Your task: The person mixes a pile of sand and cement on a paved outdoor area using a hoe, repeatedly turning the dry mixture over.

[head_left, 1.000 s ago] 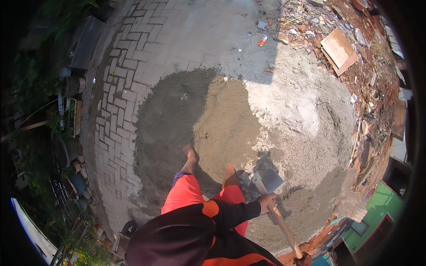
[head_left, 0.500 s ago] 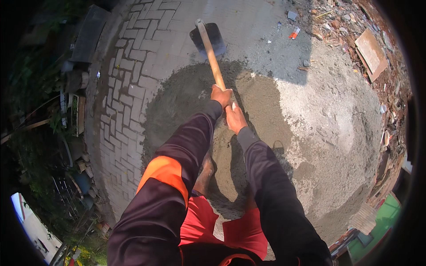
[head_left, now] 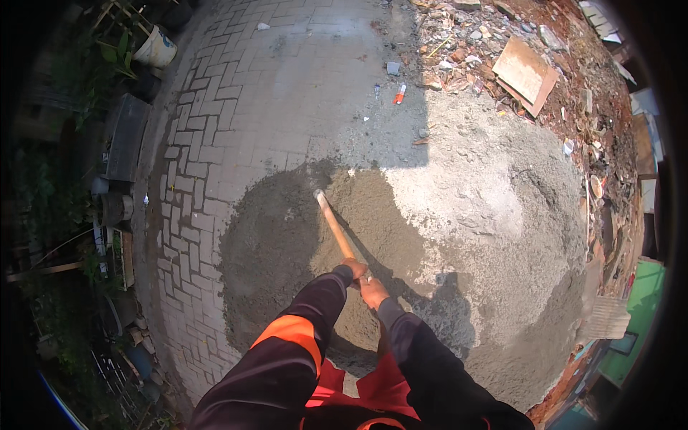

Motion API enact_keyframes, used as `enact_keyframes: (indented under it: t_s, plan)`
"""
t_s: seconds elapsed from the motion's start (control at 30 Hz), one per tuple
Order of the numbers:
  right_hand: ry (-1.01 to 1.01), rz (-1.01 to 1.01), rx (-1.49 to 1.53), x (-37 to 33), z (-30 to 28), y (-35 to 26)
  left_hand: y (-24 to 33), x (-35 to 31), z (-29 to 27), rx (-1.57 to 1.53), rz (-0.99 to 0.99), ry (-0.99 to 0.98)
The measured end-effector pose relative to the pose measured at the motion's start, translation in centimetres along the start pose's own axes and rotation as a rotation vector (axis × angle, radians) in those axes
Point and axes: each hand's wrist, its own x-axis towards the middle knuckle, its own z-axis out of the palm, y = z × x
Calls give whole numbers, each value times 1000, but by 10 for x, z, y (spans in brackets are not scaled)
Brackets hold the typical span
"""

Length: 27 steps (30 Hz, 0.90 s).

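Both my hands grip the wooden handle of a hoe (head_left: 337,231). My left hand (head_left: 354,268) is closed round the handle, just ahead of my right hand (head_left: 373,292), which wraps it nearer my body. The hoe's head end rests in a damp grey heap of sand or mortar mix (head_left: 272,229). Its blade is out of sight, apparently sunk in the heap; only the pale socket end shows. Beside the darker damp part, a paler, drier stretch of grey material (head_left: 487,193) spreads to the right.
Paving blocks (head_left: 193,165) run along the left and ahead. Rubble with flat boards (head_left: 527,72) lies at the far right. An orange-and-white packet (head_left: 400,94) sits on the ground ahead. Pots, a white bucket (head_left: 155,49) and plants line the left edge. A green panel (head_left: 634,322) stands at right.
The hoe has swung down from above the paving, and its blade has gone from view at the heap. My hands have come lower and closer to my body. The view has tilted upward.
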Motion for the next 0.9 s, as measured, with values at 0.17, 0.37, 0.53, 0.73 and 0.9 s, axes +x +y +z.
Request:
enact_keyframes:
  t_s: [0.17,0.37,0.53,0.73,0.9]
  plan:
    - [-164,-26,71,-102,-145,60,34,-46,115,-684,1,-115]
    - [-96,202,279,-432,-327,200,37,-74,209,-1293,-180,-336]
    - [1053,497,574,-690,-426,396,16,-263,427,-1253,-488,-791]
    - [398,578,745,-661,-347,340,0,-233,376,-1150,-398,-725]
    - [-165,245,322,-385,-188,129,42,-87,154,-1188,-66,-148]
